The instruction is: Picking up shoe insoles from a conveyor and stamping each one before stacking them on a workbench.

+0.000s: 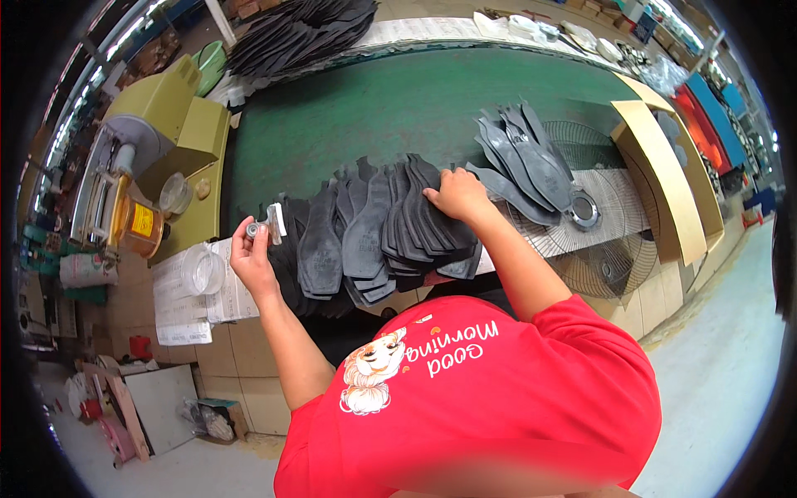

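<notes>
In my left hand (pixel 251 259) is a small stamp-like tool (pixel 272 226), grey and clear with a white block on one side. The fingers are closed around it, left of the dark insoles. My right hand (pixel 458 196) has its fingers curled at the upper right edge of a fanned stack of dark grey insoles (pixel 413 212), thumb on top; its fingertips are partly hidden. More insoles (pixel 322 249) lie overlapping in rows toward the left. Right of my right hand, a separate pile of insoles (pixel 519 162) is spread out, some with faint marks on them.
A green conveyor belt (pixel 349 108) runs beyond the insoles. Left stands an olive machine (pixel 154 100), with a clear round tub (pixel 203 271) on cardboard nearby. A wire fan guard (pixel 606 241) and an open carton (pixel 664 174) are at right. Black sheets (pixel 303 33) are heaped behind.
</notes>
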Motion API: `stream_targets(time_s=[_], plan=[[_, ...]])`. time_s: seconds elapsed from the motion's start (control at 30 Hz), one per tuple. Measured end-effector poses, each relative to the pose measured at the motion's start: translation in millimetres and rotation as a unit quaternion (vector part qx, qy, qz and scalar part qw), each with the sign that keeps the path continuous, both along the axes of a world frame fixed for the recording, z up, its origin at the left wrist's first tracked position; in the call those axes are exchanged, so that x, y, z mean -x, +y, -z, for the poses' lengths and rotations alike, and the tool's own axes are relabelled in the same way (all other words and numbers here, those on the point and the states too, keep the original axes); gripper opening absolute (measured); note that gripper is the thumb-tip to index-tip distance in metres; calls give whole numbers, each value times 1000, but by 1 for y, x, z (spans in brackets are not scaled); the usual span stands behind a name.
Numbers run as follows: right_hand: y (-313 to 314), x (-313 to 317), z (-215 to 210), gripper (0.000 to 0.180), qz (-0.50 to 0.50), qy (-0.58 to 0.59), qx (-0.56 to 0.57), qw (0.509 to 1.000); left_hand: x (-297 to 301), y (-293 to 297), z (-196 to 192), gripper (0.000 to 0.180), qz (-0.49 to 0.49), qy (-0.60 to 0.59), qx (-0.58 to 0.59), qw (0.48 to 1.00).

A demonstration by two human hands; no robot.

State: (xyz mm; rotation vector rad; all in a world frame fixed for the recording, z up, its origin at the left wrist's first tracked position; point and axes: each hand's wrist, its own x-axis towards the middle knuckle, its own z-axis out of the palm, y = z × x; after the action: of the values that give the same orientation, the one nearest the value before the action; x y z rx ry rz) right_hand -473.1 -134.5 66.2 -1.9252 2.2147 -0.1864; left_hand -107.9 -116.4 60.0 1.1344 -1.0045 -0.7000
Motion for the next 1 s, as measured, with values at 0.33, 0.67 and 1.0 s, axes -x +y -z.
stream_targets(time_s=[0.33, 0.67, 1.0], plan=[[13, 12, 8, 70, 39, -181, 61, 981, 72, -19, -40, 32, 157, -71, 22, 985], [32, -12, -55, 62, -11, -239, 134, 962, 163, -24, -80, 35, 217, -277, 101, 931], [44, -23, -54, 55, -91, -237, 181, 950, 138, -67, -74, 35, 81, -354, 86, 928]])
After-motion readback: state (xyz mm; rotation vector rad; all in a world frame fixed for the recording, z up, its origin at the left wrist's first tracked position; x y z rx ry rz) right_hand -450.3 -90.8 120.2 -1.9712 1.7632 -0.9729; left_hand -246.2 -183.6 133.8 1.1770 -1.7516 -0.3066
